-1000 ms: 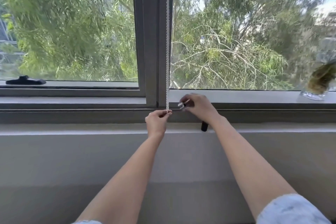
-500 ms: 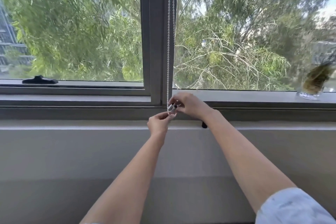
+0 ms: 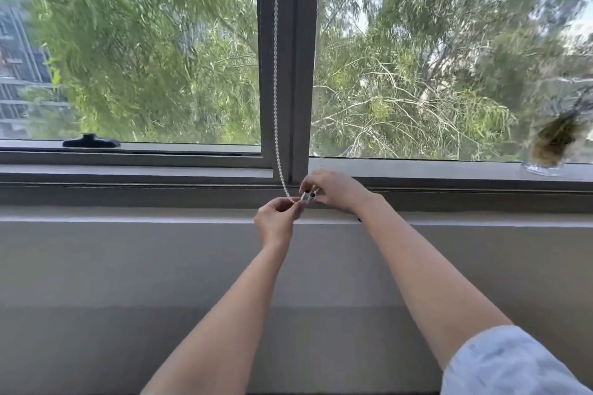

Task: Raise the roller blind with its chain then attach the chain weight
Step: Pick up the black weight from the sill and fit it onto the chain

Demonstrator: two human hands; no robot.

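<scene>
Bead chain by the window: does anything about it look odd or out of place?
Only slightly: the bead chain hangs straight, then bends sideways at the bottom, where the left hand pinches it beside the chain weight held by the right hand. Nothing looks damaged.

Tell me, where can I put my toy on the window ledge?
Free: left, between the black handle and the chain; right, between the right hand and the vase. Crowded: the middle, where the left hand meets the weight.
</scene>
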